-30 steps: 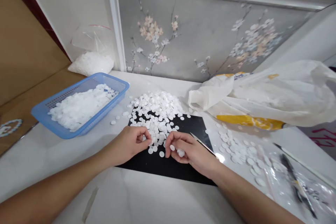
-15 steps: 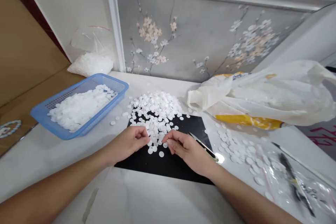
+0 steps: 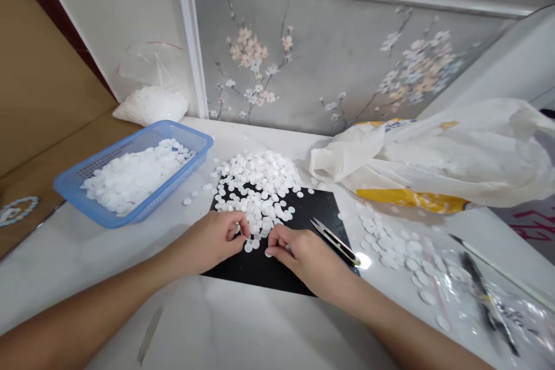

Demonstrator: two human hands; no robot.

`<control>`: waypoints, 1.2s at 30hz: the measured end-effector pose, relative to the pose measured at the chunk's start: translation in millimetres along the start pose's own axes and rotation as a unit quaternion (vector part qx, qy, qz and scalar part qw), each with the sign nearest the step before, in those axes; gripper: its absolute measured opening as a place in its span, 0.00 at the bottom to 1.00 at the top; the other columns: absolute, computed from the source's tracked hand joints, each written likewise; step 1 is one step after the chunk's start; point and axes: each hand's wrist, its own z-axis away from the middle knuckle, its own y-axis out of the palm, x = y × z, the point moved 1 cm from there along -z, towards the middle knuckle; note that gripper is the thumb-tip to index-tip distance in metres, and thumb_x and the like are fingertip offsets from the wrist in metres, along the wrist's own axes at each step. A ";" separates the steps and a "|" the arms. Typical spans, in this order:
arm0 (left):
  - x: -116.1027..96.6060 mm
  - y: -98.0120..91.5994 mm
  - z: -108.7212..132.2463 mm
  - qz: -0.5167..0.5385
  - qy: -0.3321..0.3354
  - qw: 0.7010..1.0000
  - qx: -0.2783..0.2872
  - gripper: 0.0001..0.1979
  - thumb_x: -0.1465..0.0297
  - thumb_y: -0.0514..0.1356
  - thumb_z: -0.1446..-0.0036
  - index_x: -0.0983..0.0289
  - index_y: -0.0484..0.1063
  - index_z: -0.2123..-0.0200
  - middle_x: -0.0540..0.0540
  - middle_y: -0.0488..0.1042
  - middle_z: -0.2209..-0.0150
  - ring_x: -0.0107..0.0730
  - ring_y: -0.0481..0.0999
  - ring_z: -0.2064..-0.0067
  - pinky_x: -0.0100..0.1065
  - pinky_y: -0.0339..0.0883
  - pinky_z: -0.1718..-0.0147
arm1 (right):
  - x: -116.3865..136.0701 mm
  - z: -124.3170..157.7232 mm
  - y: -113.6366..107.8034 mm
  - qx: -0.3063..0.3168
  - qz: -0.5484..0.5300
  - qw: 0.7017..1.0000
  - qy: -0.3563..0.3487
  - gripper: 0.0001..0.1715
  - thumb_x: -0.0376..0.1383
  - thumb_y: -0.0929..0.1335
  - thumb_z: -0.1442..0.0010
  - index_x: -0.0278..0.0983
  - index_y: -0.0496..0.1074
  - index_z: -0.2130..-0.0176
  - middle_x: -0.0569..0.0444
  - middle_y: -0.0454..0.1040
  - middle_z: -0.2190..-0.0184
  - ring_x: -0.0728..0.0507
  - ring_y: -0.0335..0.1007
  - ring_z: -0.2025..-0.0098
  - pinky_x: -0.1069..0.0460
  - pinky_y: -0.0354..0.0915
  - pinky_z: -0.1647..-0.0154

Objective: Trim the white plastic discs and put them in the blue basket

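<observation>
A heap of small white round discs (image 3: 260, 170) spreads from the white tabletop onto a black mat (image 3: 255, 272). At the near edge of the heap my left hand (image 3: 219, 241) has its thumb and forefinger nearly together, close to a few discs; what lies between the tips is too small to make out. My right hand (image 3: 303, 254) pinches a single white disc (image 3: 268, 252) low over the mat. Beside that hand, a pair of thread snips (image 3: 336, 241) rests on the mat's right side.
A blue basket (image 3: 130, 217) of discs stands left, with a clear bag of white pieces (image 3: 151, 105) behind. On the right lie a white plastic bag (image 3: 429, 162), scattered discs (image 3: 385, 245), a black-handled tool (image 3: 488, 300) and clear bags. A framed flower panel (image 3: 325, 58) backs the table.
My right hand has moved slightly down and left and closed on the loose disc at the front of the heap. My left hand stays nearly in place.
</observation>
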 end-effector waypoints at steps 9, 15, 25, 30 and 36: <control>-2.4 6.7 2.8 -0.155 -0.014 0.988 -0.005 0.07 0.63 0.60 0.49 0.59 0.69 0.71 0.44 0.61 0.82 0.28 0.62 0.78 0.28 0.47 0.78 | -6.7 -2.3 -3.4 -0.016 -0.064 0.997 0.041 0.07 0.36 0.64 0.42 0.38 0.67 0.71 0.61 0.64 0.80 0.51 0.55 0.80 0.56 0.52 0.78; -4.9 4.7 2.4 -0.143 -0.002 0.990 0.011 0.04 0.66 0.60 0.49 0.60 0.70 0.73 0.43 0.60 0.82 0.26 0.61 0.79 0.27 0.48 0.78 | -6.8 -0.3 -3.5 -0.033 -0.003 0.999 0.008 0.09 0.37 0.62 0.38 0.40 0.70 0.68 0.61 0.64 0.83 0.50 0.56 0.82 0.55 0.52 0.80; -7.2 -7.3 3.3 -0.185 0.121 0.972 0.082 0.06 0.72 0.58 0.46 0.57 0.75 0.71 0.45 0.77 0.73 0.26 0.70 0.73 0.26 0.53 0.72 | -0.9 -3.7 13.9 -0.031 0.084 0.989 -0.118 0.10 0.31 0.64 0.38 0.42 0.74 0.61 0.55 0.79 0.67 0.47 0.74 0.69 0.55 0.62 0.68; -7.0 -7.8 2.7 -0.175 0.098 0.978 0.064 0.08 0.69 0.56 0.45 0.57 0.75 0.71 0.46 0.74 0.76 0.28 0.69 0.75 0.28 0.52 0.74 | -3.6 -1.9 14.6 -0.049 0.183 0.966 -0.175 0.10 0.29 0.63 0.38 0.40 0.73 0.65 0.55 0.76 0.72 0.48 0.72 0.72 0.55 0.58 0.72; -6.4 1.3 -1.2 -0.218 0.098 0.971 0.014 0.06 0.67 0.57 0.43 0.57 0.74 0.67 0.47 0.74 0.74 0.30 0.71 0.71 0.28 0.53 0.73 | -2.6 -2.6 14.2 -0.056 0.267 0.936 -0.222 0.10 0.30 0.62 0.36 0.37 0.72 0.65 0.55 0.75 0.74 0.48 0.70 0.74 0.53 0.55 0.75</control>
